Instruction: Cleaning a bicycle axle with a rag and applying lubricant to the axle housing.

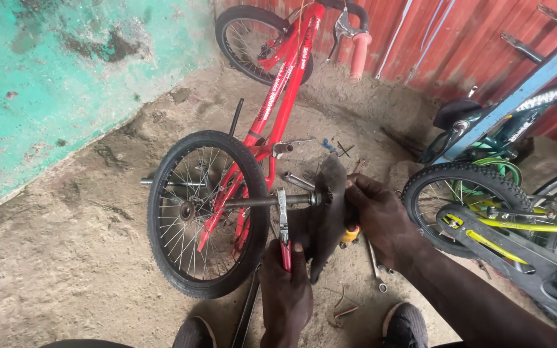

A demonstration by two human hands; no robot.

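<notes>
Seen from above, two dark shoes [196, 334] stand at the bottom edge on packed sandy ground [66, 258]. Just beyond them, the left hand [286, 290] is closed around the red handles of a pair of pliers [283, 222], whose tip appears to bite on a long grey metal axle rod [262, 201]. The right hand [381, 216] is wrapped shut around a flap of black rubber [327, 206] bunched at the rod's near end, with an orange-handled tool [349, 236] peeking out underneath. The rod runs left into the hub of the black-tyred spoked rear wheel [206, 212] of a red bicycle [288, 77] lying on the ground. The step looks like working the axle fitting, and the next move seems to call for a steady twist of the pliers while the other hand braces. Further off, spanners [375, 264] lie scattered, a green and yellow bicycle [504, 212] stands to the right, and a red corrugated wall [459, 38] closes the back.
</notes>
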